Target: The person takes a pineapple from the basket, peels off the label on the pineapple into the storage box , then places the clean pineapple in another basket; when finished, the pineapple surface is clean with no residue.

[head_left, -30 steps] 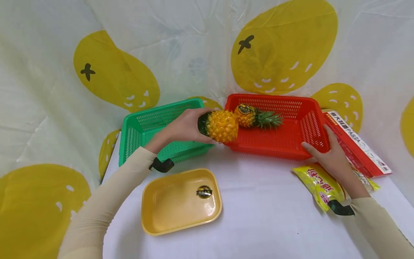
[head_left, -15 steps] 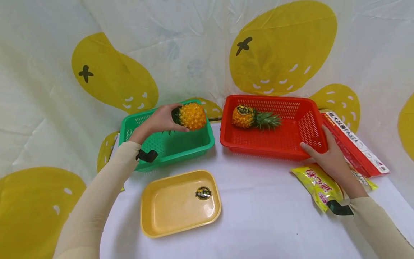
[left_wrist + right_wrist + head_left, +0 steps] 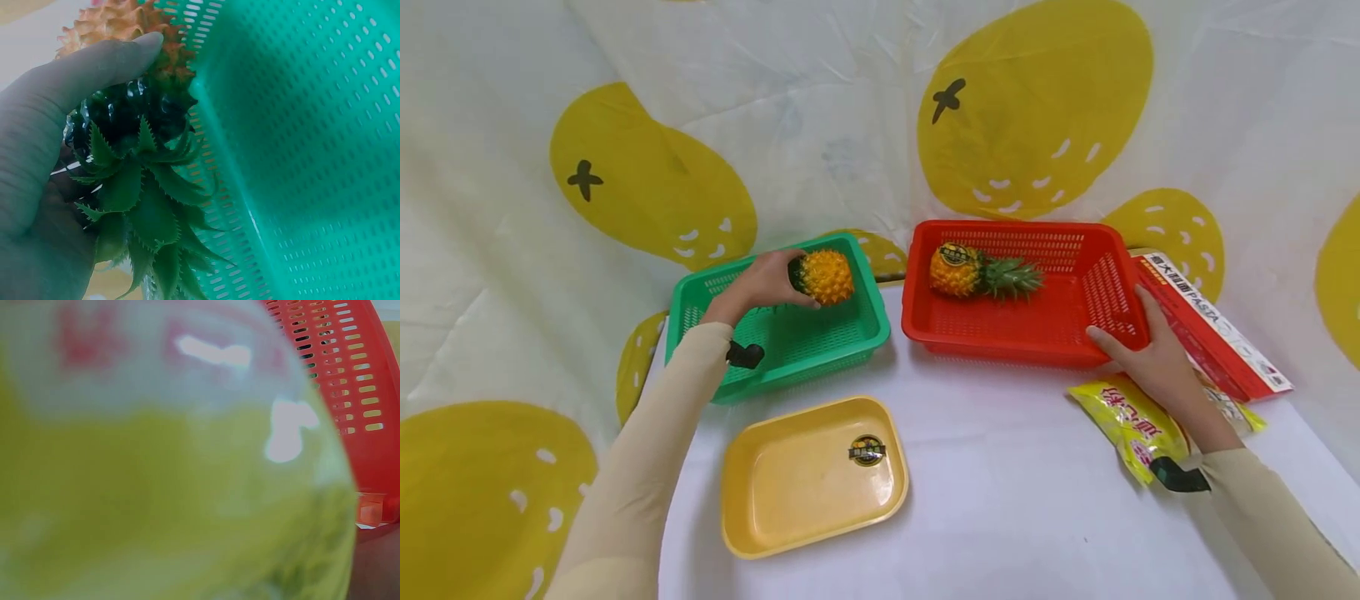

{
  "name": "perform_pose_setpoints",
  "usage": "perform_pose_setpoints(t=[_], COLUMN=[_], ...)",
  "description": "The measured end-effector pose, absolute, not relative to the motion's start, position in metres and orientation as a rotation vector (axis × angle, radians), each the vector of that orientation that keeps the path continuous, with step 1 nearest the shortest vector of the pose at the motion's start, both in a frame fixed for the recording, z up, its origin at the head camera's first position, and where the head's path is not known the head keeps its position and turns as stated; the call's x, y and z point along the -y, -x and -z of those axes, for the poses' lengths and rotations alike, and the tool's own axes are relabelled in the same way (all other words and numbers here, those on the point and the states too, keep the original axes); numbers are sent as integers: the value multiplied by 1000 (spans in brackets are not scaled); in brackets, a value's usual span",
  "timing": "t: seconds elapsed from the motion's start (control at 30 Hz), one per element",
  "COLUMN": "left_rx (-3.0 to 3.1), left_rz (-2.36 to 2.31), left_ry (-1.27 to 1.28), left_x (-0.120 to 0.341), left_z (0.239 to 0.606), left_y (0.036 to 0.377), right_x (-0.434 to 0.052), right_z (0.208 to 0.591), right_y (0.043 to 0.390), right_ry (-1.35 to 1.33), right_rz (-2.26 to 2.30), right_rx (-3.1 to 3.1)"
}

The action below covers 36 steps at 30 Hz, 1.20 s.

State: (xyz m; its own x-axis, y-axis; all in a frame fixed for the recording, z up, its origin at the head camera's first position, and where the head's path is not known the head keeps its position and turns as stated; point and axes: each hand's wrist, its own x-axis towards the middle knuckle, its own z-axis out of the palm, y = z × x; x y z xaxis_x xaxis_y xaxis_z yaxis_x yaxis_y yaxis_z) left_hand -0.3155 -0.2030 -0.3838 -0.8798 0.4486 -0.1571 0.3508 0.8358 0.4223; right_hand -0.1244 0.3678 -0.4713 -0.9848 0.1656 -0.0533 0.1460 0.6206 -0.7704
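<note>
My left hand [image 3: 766,282] grips a small orange pineapple [image 3: 830,277] within the outline of the green plastic basket [image 3: 801,368]. In the left wrist view the thumb [image 3: 106,65] lies across the fruit, and its spiky green crown [image 3: 150,206] points toward the camera beside the basket's slotted wall. A second pineapple [image 3: 955,277], with a round dark label, lies on its side in the red basket [image 3: 1000,351]. At that basket's front right corner my right hand [image 3: 1161,367] holds the rim, thumb over the inner side and fingers mostly hidden outside.
A shallow yellow tray [image 3: 808,542] stands in front of the green basket. Yellow food packets [image 3: 1131,421] lie under my right forearm and nearly fill the right wrist view. A red pasta box [image 3: 1213,325] leans right of the red basket. Patterned cloth hangs behind.
My left hand has carried the pineapple left from the red basket's edge to the green basket, then lower. The right hand keeps its place on the red rim. The head view has shifted slightly.
</note>
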Motion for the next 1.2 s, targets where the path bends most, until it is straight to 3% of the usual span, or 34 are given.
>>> perform_pose_setpoints(t=[0.63, 1.2], left_rx=[-2788, -2717], left_rz=[-515, -517], left_ry=[-553, -479], left_x=[208, 208], left_z=[415, 421], left_y=[330, 330], right_x=[-368, -366], right_z=[470, 470], right_y=[127, 124], right_ry=[266, 256], right_rz=[-1329, -1342], right_rx=[2814, 2810])
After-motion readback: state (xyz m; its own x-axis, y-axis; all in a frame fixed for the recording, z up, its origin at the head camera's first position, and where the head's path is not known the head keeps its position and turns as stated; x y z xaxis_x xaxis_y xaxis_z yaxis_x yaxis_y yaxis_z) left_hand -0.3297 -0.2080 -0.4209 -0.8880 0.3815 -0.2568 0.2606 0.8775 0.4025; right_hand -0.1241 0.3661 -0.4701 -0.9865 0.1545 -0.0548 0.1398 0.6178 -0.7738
